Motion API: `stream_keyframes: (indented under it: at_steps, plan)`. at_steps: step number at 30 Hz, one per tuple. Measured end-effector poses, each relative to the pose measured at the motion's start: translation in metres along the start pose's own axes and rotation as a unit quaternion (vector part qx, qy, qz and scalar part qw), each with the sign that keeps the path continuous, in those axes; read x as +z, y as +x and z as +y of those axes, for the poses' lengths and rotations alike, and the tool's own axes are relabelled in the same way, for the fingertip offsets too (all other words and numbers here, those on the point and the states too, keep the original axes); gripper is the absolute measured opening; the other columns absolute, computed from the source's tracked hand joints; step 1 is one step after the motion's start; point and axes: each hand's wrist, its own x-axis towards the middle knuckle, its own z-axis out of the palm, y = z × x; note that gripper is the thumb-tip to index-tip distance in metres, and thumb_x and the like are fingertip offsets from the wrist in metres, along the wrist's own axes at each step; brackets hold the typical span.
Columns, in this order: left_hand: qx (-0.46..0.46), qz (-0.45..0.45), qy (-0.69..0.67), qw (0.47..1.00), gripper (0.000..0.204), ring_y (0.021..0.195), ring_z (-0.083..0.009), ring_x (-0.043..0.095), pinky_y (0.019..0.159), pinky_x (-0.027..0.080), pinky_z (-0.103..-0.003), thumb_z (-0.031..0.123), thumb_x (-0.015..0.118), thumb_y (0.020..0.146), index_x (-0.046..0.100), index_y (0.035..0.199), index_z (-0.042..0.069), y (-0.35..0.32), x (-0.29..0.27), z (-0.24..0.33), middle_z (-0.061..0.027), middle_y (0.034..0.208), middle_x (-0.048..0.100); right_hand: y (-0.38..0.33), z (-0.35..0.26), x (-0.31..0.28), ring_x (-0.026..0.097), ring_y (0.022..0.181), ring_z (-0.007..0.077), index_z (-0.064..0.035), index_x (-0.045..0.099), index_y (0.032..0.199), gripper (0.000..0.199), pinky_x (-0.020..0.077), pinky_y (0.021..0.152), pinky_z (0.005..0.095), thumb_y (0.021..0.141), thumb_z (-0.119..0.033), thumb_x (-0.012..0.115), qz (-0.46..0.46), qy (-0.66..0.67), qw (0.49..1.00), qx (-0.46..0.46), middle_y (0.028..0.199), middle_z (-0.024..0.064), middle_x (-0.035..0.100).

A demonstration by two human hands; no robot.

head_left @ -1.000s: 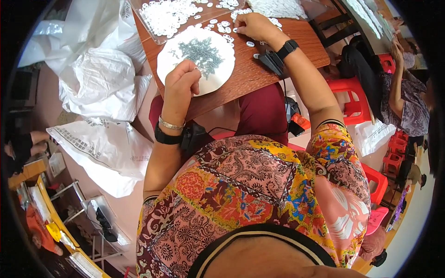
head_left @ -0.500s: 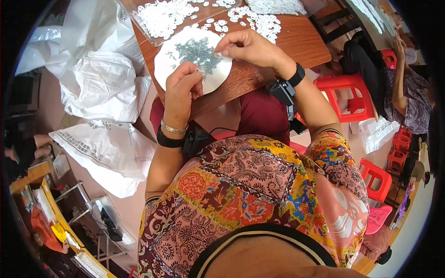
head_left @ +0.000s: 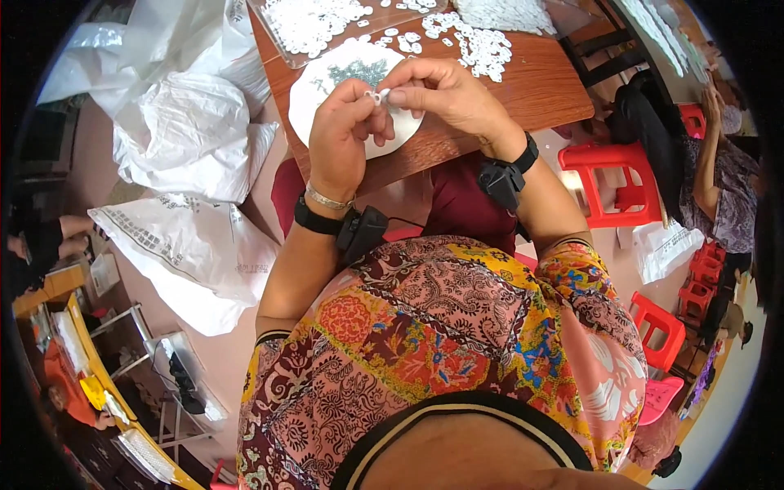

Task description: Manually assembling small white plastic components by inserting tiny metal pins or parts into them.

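The left hand [head_left: 339, 135] and the right hand [head_left: 441, 94] meet over the desk [head_left: 539, 90]. Between them is one small white piece [head_left: 376, 96]. The grip of each hand is narrow. The thumb and first finger of the left hand pinch the little piece from one side. The fingertips of the right hand pinch it from the other side. The piece is tiny, so I cannot tell its exact shape.

Right under the hands lies a round white plate [head_left: 318, 82]. A small heap of dark green bits [head_left: 359, 72] sits in the middle of the plate. The hands cover the near part of the plate.

Just past the plate, loose white pieces [head_left: 482, 49] lie spread on the brown desk. A clear tray [head_left: 310, 24] full of the same white pieces stands at the far edge, beside the plate. Another white heap [head_left: 502, 12] lies to the right of it.

Each wrist wears a black band with a small black box on it. The left wrist also has a thin silver bracelet [head_left: 327, 198].

To the left of the desk, big white bags [head_left: 180, 139] lie on the floor. To the right stand red plastic stools [head_left: 608, 175]. Another person [head_left: 727, 196] sits far off at the right edge. The person wears a bright shirt with flower patterns [head_left: 441, 343].
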Motion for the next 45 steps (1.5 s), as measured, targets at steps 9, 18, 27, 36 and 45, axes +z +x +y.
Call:
stream_keyframes:
  at_steps: [9, 18, 27, 36, 45]
  plan:
    - [-0.005, 0.031, 0.234, 0.972, 0.016, 0.055, -0.0061, 0.044, 0.051, 0.033, -0.021, 0.014, 0.05, 0.087, 0.05, 0.072, 0.007, 0.0, 0.004, 0.004, 0.0013, 0.06, 0.049, 0.006, -0.002, -0.017, 0.056, 0.061, 0.0041, -0.0018, 0.066, 0.097, 0.017, 0.045, 0.055, 0.0175, 0.086, -0.015, 0.065, 0.056, 0.003, 0.998, 0.001, 0.07, -0.0008, 0.062]
    - [-0.023, 0.031, 0.237, 0.971, 0.017, 0.053, -0.0055, 0.043, 0.049, 0.032, -0.02, 0.015, 0.051, 0.087, 0.05, 0.071, 0.007, 0.002, 0.006, 0.003, 0.002, 0.059, 0.048, 0.0, -0.009, -0.012, 0.057, 0.062, 0.0044, -0.0014, 0.066, 0.095, 0.014, 0.0466, 0.056, 0.0176, 0.086, -0.012, 0.064, 0.076, -0.008, 0.997, 0.008, 0.069, 0.0, 0.062]
    - [-0.031, 0.043, 0.215, 0.975, 0.015, 0.051, -0.0051, 0.043, 0.047, 0.035, -0.021, 0.012, 0.054, 0.083, 0.054, 0.071, 0.002, 0.001, 0.009, 0.0, 0.0022, 0.056, 0.047, -0.003, -0.01, -0.01, 0.055, 0.063, 0.0039, -0.0007, 0.065, 0.093, 0.013, 0.0445, 0.058, 0.0181, 0.085, -0.01, 0.065, 0.058, -0.031, 0.998, -0.02, 0.071, -0.0007, 0.062]
    - [-0.035, 0.037, 0.233, 0.971, 0.02, 0.051, -0.006, 0.043, 0.048, 0.033, -0.02, 0.017, 0.05, 0.088, 0.051, 0.071, 0.007, -0.001, 0.01, 0.0, 0.0013, 0.058, 0.048, -0.012, -0.013, 0.0, 0.055, 0.068, 0.0044, 0.0007, 0.064, 0.094, 0.016, 0.0466, 0.063, 0.0188, 0.083, -0.01, 0.067, 0.072, -0.072, 0.995, -0.013, 0.074, -0.0013, 0.061]
    - [-0.074, 0.049, 0.159, 0.983, 0.021, 0.049, -0.0081, 0.046, 0.046, 0.035, -0.021, 0.018, 0.049, 0.088, 0.053, 0.072, 0.005, 0.001, 0.016, -0.003, -0.0007, 0.058, 0.05, -0.021, -0.004, 0.004, 0.054, 0.072, 0.0036, 0.0004, 0.06, 0.103, 0.026, 0.0472, 0.066, 0.0185, 0.078, -0.003, 0.068, 0.077, -0.088, 0.992, -0.035, 0.08, -0.0018, 0.059]
